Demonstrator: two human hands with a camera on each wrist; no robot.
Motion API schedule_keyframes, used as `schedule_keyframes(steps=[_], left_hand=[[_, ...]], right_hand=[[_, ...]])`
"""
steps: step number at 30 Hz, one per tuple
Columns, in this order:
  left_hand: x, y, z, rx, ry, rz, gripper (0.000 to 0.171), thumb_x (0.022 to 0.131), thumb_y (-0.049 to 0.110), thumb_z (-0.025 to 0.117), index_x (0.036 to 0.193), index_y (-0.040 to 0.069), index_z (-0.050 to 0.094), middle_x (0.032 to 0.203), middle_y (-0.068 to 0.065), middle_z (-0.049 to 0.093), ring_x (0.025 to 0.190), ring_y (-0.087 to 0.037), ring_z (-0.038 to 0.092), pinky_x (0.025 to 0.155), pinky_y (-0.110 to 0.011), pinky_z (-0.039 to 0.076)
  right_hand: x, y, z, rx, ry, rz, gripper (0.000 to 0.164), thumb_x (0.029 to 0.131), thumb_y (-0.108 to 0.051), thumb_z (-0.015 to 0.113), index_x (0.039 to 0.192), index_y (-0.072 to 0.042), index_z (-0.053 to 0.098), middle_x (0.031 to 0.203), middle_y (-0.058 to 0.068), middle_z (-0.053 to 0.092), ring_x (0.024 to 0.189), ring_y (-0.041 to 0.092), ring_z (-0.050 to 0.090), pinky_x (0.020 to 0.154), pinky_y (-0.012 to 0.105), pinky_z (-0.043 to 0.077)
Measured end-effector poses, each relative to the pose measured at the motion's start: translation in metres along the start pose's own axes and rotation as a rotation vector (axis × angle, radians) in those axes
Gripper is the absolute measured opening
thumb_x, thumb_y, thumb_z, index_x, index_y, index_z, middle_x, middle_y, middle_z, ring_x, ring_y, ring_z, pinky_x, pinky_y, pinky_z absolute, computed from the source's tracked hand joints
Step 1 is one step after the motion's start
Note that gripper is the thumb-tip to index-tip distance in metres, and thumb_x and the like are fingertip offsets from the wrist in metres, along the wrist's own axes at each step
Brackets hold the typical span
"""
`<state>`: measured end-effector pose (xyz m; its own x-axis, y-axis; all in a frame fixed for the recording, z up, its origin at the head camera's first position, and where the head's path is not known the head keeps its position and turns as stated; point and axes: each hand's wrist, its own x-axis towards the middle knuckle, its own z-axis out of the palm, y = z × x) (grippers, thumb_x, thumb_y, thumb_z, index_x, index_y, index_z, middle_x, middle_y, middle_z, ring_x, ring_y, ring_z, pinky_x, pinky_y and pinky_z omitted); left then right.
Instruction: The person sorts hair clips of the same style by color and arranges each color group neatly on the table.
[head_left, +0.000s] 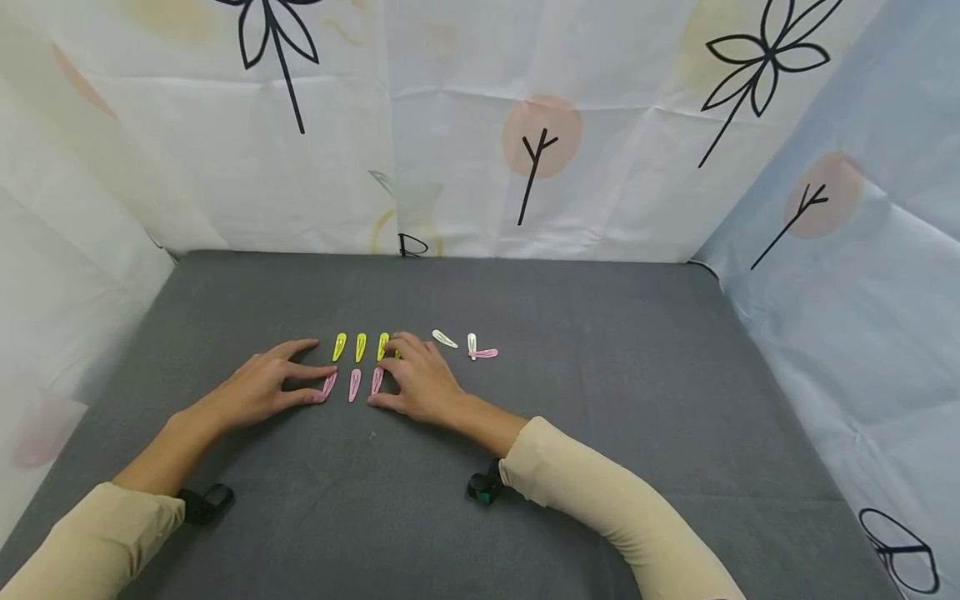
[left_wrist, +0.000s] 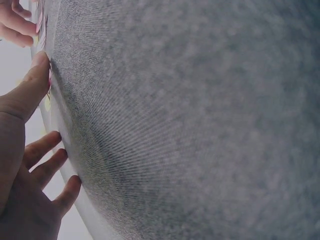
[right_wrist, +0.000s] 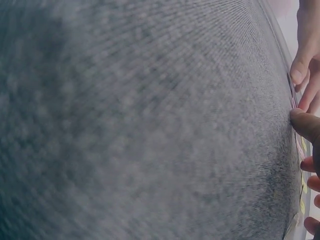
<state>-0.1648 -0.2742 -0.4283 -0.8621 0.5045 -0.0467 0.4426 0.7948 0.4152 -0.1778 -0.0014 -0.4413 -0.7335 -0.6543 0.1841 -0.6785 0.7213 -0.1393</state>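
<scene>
Snap hair clips lie in two rows on the grey table. My left hand has thumb and index finger at the two ends of the leftmost pink hair clip, pinching it. Beside it lies a middle pink hair clip, untouched. My right hand pinches the third pink hair clip between thumb and index finger. Above the pink ones stand yellow hair clips; the right fingers partly cover those at the right end. In the wrist views, the clips show only as slivers near the fingertips.
Right of the rows lie a slanted white hair clip, an upright white hair clip and a pink hair clip that crosses its lower end. Patterned cloth walls enclose the grey table at the back and sides.
</scene>
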Motion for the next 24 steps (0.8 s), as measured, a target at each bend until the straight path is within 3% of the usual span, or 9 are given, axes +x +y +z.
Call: schedule_keyframes(steps=[12, 24], left_hand=[[0.001, 0.0, 0.0, -0.002, -0.013, -0.004, 0.052, 0.089, 0.046, 0.072, 0.133, 0.018, 0.067, 0.149, -0.027, 0.04, 0.134, -0.051, 0.038, 0.101, -0.071, 0.031], [0.0, 0.0, 0.0, 0.001, 0.001, 0.009, 0.05, 0.088, 0.04, 0.075, 0.132, 0.018, 0.067, 0.149, -0.026, 0.041, 0.134, -0.05, 0.039, 0.102, -0.07, 0.031]], right_hand=[[-0.007, 0.006, -0.005, 0.006, 0.011, -0.012, 0.054, 0.088, -0.056, 0.07, 0.123, -0.017, 0.071, 0.132, 0.002, 0.058, 0.136, 0.02, 0.041, 0.105, 0.04, 0.039], [-0.044, 0.05, -0.024, 0.076, 0.069, -0.018, 0.042, 0.088, -0.04, 0.076, 0.116, -0.01, 0.073, 0.129, 0.008, 0.06, 0.137, 0.027, 0.042, 0.101, 0.049, 0.041]])
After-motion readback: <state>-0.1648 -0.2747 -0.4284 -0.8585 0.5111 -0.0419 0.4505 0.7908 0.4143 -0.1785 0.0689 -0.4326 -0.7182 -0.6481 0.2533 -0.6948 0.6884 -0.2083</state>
